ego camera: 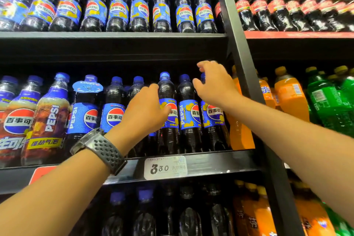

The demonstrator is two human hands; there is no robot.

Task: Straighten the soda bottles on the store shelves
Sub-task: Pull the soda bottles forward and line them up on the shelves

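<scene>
Grips the top of the end bottle (pixel 213 119) with the right hand (pixel 216 84), thumb and fingers curled round the blue cap. Lays the left hand (pixel 145 109) over the covered bottle (pixel 137 88) further left in the same row, with the thumb across the label of the next bottle (pixel 168 136). Cannot tell whether this hand closes on anything, since its back hides the grip. Leaves one free bottle (pixel 188 117) standing between the two hands. Wears a watch (pixel 101 145) with a grey perforated strap on the left wrist.

Keeps all four dark cola bottles upright at the right end of the middle shelf (pixel 210 161), blue labels facing out. Shows a price tag (pixel 165 167) on the shelf edge just below them. Has orange bottles (pixel 239 134) touching the end bottle on its right, partly behind the black post (pixel 247 74), and green bottles (pixel 329 101) beyond that. Has brown-label bottles (pixel 49 120) at the far left of the shelf. Carries a top row (pixel 118 11) of smaller blue-label cola above, with red-label bottles (pixel 275 11) right of the post. Holds more dark bottles (pixel 145 216) on the shelf below.
</scene>
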